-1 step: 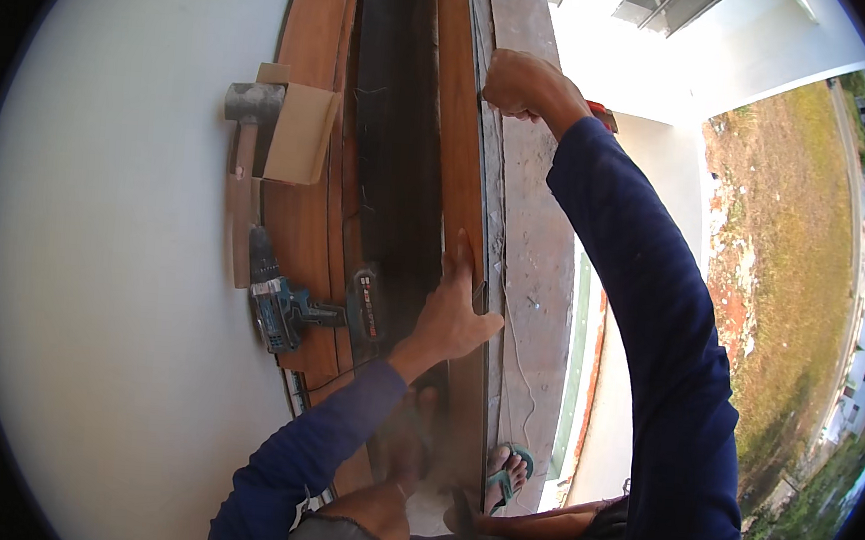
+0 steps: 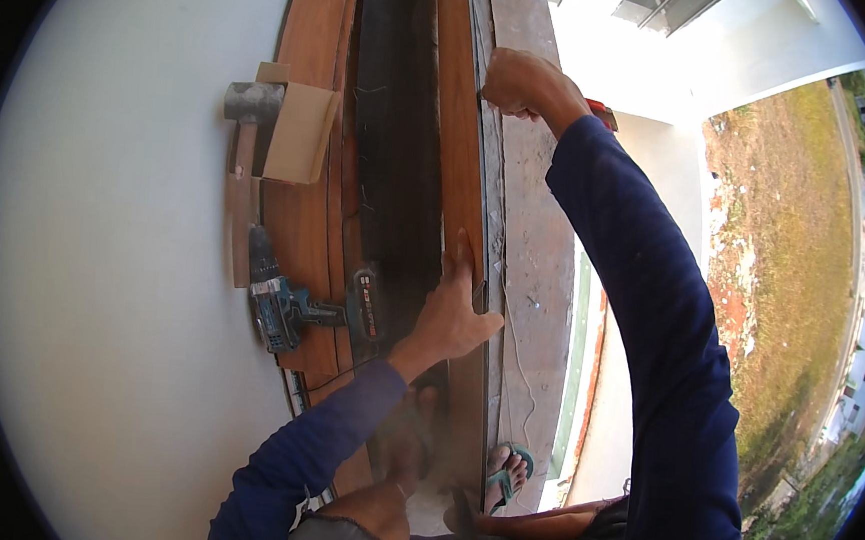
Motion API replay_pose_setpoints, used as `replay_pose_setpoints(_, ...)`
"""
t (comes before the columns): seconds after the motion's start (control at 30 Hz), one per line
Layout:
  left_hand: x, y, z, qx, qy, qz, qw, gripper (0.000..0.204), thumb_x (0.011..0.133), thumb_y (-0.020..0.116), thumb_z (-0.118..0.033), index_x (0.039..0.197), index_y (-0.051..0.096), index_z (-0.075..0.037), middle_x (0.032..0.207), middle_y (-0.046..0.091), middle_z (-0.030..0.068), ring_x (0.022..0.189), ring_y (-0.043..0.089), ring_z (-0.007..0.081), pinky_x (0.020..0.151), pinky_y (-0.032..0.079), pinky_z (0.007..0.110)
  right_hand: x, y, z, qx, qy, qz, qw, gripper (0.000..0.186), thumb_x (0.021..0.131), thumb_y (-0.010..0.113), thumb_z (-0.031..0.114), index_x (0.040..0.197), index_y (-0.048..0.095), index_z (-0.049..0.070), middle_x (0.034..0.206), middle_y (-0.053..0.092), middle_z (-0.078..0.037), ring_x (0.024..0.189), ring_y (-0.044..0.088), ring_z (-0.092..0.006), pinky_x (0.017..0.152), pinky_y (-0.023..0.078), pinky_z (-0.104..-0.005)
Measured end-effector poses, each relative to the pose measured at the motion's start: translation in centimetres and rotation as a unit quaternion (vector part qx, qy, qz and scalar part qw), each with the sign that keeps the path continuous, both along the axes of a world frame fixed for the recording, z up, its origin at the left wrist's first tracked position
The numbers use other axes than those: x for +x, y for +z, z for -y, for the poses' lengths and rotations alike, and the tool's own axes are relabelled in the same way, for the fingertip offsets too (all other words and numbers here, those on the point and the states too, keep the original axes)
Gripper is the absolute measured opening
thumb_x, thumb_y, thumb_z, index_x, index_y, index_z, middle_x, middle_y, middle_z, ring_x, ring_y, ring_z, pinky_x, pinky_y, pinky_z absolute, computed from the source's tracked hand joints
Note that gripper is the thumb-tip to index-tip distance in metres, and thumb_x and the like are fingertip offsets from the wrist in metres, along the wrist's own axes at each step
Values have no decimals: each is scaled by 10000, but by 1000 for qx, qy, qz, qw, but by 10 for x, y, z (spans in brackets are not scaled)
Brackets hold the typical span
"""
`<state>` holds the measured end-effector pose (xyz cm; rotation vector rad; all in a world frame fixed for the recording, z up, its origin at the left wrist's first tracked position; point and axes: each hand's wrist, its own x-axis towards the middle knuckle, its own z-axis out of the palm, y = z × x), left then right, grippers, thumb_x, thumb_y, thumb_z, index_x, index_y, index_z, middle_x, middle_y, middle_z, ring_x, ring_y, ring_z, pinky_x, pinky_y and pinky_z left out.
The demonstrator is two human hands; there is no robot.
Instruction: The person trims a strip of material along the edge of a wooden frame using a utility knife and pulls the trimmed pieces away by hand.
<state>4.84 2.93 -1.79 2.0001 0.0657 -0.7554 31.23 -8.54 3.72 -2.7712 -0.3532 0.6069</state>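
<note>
My left hand point(image 2: 458, 307) lies spread on a long wood-finish plank point(image 2: 456, 81), with fingers stretched along its surface. Higher up at that plank's right edge, my right hand point(image 2: 526, 86) is closed around a tool with a red part point(image 2: 600, 111), mostly hidden behind the hand and wrist. A dark strip point(image 2: 392, 137) runs left of the plank. Left of my hands, a blue-and-black cordless drill point(image 2: 279, 309) rests on other brown planks point(image 2: 305, 221), below a mallet point(image 2: 252, 102) with a grey head and wooden handle, which lies by an open cardboard box point(image 2: 299, 135).
A white wall point(image 2: 113, 248) borders the left. A dusty concrete ledge point(image 2: 536, 227) with a thin cord runs right of the plank. My sandaled foot point(image 2: 507, 471) is low beside it. Farther right are a pale wall point(image 2: 659, 186), dry grassy ground point(image 2: 775, 254) and distant buildings.
</note>
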Motion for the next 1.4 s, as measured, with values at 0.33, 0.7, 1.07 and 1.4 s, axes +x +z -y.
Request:
replay_pose_setpoints(0.33,3,8,1,6,-4,-18,1000,1167,685,654,-202,1500,-146,38,1546,118,365,1417,264,465,1151,286,380,-2,20,-10,-99,48,-94,990,279,765,538,-62,983,706,-19,1017,687,-243,986,665,-421,768,533,-500)
replay_pose_setpoints(0.7,3,7,1,-9,5,-14,1000,1157,682,656,-202,1502,-120,54,1560,107,341,1453,191,435,1168,253,374,-10,23,-12,-94,-5,-108,990,302,771,522,-33,1010,702,2,1035,690,-229,1003,672,-395,808,529,-466)
replay_pose_setpoints(1.07,1,5,-1,-8,7,1,1000,1153,686,661,-208,1496,-110,73,1542,172,350,1418,291,429,1145,291,355,-27,42,-18,-137,15,-82,987,300,793,546,-9,1026,726,46,1059,706,-173,1028,677,-336,824,529,-406)
replay_pose_setpoints(1.4,0,5,0,-21,19,28,999,1147,685,661,-189,1496,-106,77,1486,270,384,1380,359,438,1128,314,352,-36,34,-9,-71,46,2,996,238,726,546,-45,910,691,-86,826,687,-269,768,708,-381,627,541,-440)
